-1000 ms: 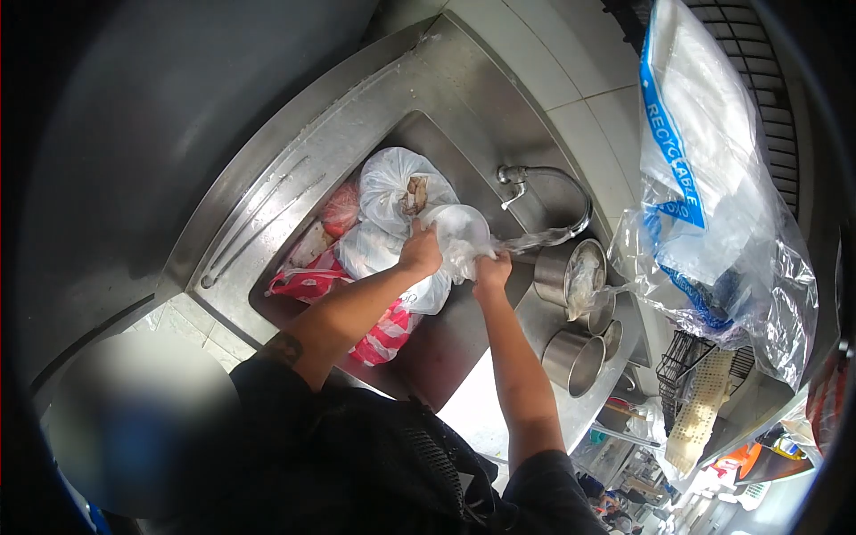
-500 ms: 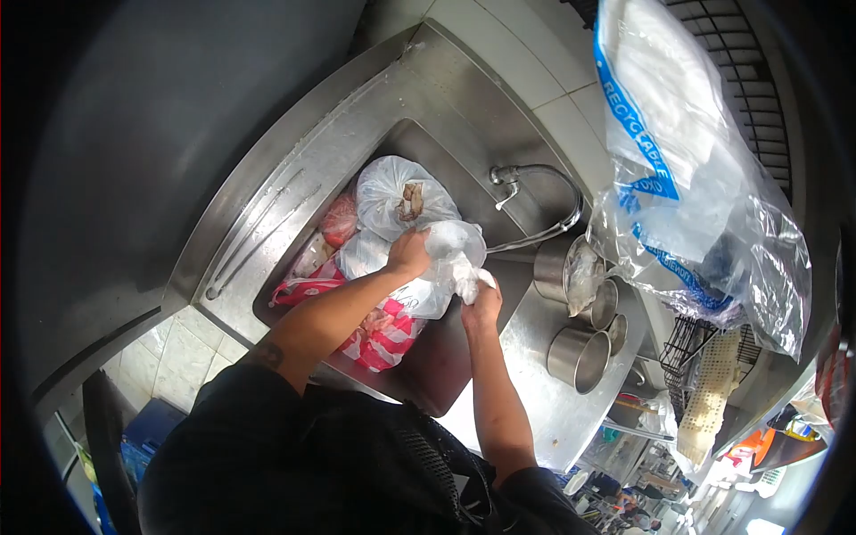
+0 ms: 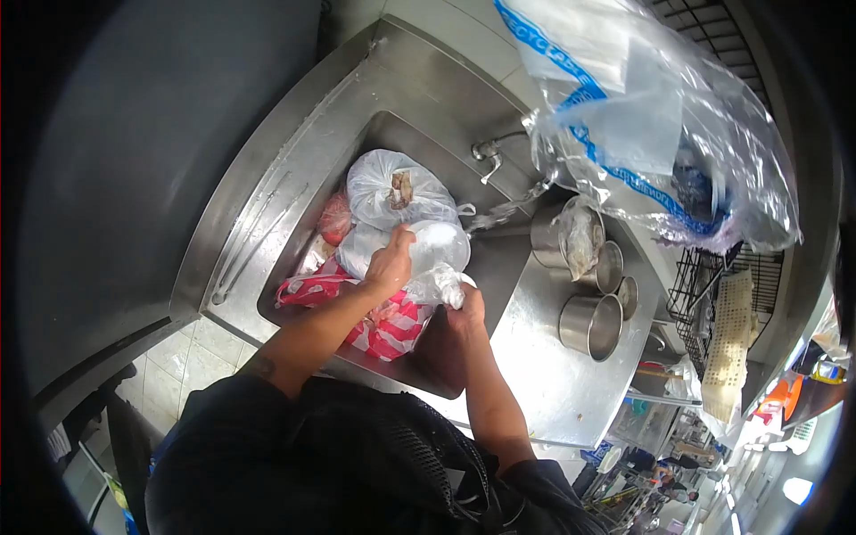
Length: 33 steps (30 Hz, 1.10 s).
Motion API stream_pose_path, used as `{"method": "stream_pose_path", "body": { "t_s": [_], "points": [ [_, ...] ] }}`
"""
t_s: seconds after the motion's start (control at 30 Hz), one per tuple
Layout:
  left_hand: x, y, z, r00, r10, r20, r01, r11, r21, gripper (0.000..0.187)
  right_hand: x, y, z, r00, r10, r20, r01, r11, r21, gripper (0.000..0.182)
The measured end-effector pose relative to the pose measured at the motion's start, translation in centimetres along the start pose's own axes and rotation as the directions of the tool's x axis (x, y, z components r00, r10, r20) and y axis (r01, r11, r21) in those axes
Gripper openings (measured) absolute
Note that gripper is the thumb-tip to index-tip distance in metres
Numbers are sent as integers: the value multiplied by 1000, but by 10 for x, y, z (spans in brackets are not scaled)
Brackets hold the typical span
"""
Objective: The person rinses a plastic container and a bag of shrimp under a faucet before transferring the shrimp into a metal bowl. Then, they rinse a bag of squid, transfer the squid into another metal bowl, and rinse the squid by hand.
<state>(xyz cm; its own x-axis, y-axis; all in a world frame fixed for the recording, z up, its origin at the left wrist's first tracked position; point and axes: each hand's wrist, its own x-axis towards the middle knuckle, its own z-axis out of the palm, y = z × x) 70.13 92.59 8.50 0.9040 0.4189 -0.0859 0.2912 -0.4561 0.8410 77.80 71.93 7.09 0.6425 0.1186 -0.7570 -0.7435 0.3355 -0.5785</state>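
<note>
Over the sink [image 3: 308,285], my left hand [image 3: 390,266] is closed at the near left edge of a round translucent plastic container [image 3: 453,252] with something white inside. A small loop sticks up from the container's far rim. In my right hand [image 3: 466,314] is the bunched end of a crumpled clear-white plastic bag [image 3: 435,283], just below the container. Behind my hands a tied clear bag [image 3: 382,192] with a brown patch lies in the basin. A red-and-white striped bag [image 3: 392,330] rests beneath my left forearm, and a reddish bag [image 3: 335,219] sits farther left.
A faucet [image 3: 486,152] stands at the sink's far side. On the steel counter to the right are several metal pots [image 3: 590,326], one holding a plastic-wrapped item [image 3: 581,241]. A large clear bag with blue print [image 3: 660,134] hangs at upper right, near a wire rack [image 3: 695,294].
My hands and the container have shifted slightly left and down in view. The container now faces up more openly, and the crumpled bag has stretched out between my hands. The hanging bag appears farther left.
</note>
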Motion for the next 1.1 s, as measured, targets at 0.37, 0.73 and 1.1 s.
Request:
{"method": "stream_pose_path", "body": {
  "t_s": [0.37, 0.73, 1.1],
  "points": [
    [31, -31, 22, 679, -604, 416, 730, 612, -303, 32, -21, 1, 10, 997, -9, 78, 10, 1000, -18, 26],
    [22, -41, 45, 611, -615, 498, 791, 499, -355, 26, -39, 3, 19, 527, -766, 368, 540, -32, -841, 46],
    [26, -32, 52, 568, -661, 490, 823, 433, -369, 24, -53, -3, -7, 572, -601, 558, 582, -182, -792, 44]
  ]
}}
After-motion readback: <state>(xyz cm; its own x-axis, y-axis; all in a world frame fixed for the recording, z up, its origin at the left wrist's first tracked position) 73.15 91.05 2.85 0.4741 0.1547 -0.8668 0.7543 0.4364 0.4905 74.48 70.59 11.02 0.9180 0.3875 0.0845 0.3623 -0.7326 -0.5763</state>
